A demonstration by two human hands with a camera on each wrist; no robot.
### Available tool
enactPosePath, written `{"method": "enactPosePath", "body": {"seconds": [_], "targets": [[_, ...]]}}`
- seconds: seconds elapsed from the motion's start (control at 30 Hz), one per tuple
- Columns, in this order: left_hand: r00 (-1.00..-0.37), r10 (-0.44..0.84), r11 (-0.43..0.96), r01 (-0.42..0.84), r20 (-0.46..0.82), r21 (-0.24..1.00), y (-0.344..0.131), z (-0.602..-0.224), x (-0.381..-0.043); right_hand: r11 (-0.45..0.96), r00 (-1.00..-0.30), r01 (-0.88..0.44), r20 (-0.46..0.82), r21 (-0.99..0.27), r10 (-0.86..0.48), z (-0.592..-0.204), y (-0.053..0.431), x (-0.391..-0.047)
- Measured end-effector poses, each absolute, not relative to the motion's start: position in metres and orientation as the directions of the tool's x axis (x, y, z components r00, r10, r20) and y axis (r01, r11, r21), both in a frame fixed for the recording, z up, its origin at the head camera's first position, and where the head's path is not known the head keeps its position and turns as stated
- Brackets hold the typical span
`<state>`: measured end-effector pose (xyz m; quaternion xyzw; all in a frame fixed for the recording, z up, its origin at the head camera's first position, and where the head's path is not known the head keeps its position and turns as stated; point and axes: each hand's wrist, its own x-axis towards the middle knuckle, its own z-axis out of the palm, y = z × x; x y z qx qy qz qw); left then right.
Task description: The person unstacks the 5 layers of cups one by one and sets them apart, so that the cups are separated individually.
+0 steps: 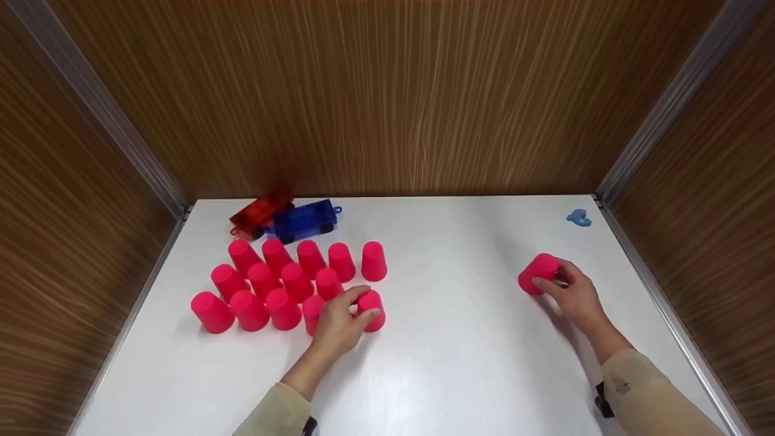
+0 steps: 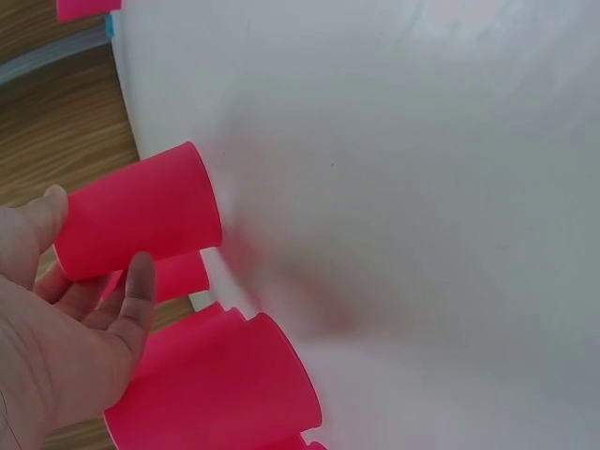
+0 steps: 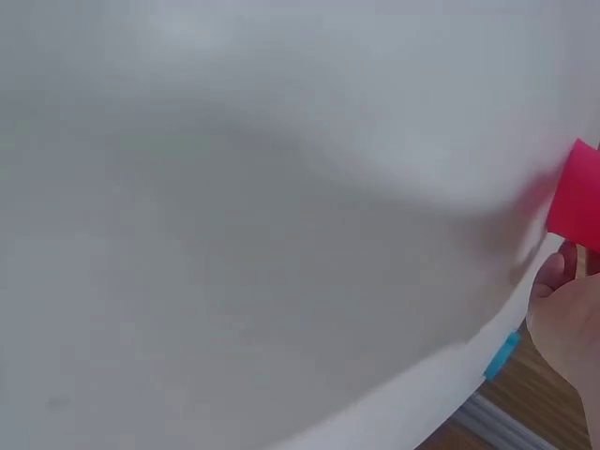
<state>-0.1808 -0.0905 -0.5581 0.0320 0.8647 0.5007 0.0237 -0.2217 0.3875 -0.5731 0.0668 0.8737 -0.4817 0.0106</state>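
Note:
My left hand grips an upside-down pink cup at the right end of the nearest row, thumb on one side and fingers on the other. In the left wrist view that cup appears between thumb and fingers, close beside another pink cup. Off to the right, my right hand holds a second pink cup, which leans in the grasp. Only part of this cup and hand shows at the right wrist view's edge. Several more upturned pink cups stand in three rows at the left.
Behind the rows lie a red toy wagon and a blue toy wagon, touching or nearly so. A small light-blue piece lies at the back right. Wood-grain panels enclose the white table at back and sides.

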Motion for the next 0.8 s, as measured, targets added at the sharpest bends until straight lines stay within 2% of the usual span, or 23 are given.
{"method": "enactPosePath", "body": {"seconds": [0.17, 0.6, 0.8], "targets": [[-0.996, 0.086, 0.496, 0.044, 0.001, 0.867, -0.091, -0.558, -0.181, 0.493, -0.993, 0.118, -0.096, -0.862, 0.068, -0.566, 0.356, -0.231], [-0.997, 0.082, 0.497, 0.039, -0.002, 0.867, -0.088, -0.556, -0.181, 0.417, -0.993, -0.065, 0.019, -0.907, -0.114, -0.565, 0.245, -0.266], [-0.997, 0.072, 0.491, 0.014, -0.025, 0.871, -0.089, -0.557, -0.179, 0.416, -0.987, -0.077, 0.011, -0.906, -0.16, -0.571, 0.204, -0.271]]}}
